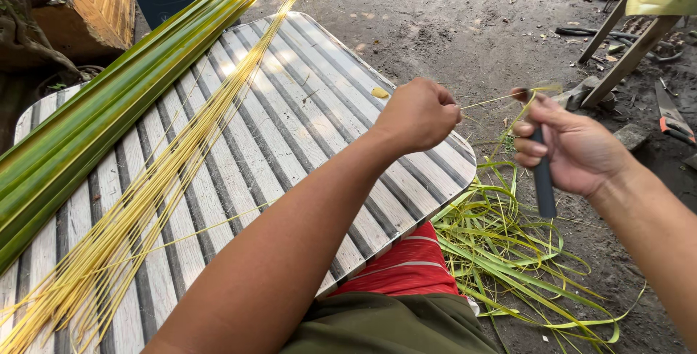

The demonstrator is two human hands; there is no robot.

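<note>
Stripping a leaf rib looks to be the step in hand: past the bench's (406, 201) right edge, the left hand (417, 114) pinches the thin rib (488, 99) while the right hand (573, 147) grips a dark-handled knife (543, 187) against it. Next, a steady pull along the blade seems needed.

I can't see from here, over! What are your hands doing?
Left hand pinching thin midrib. Right hand gripping dark-handled tool, thumb on midrib. Stripped sticks piled on slatted table. Green trimmings on ground.
</note>
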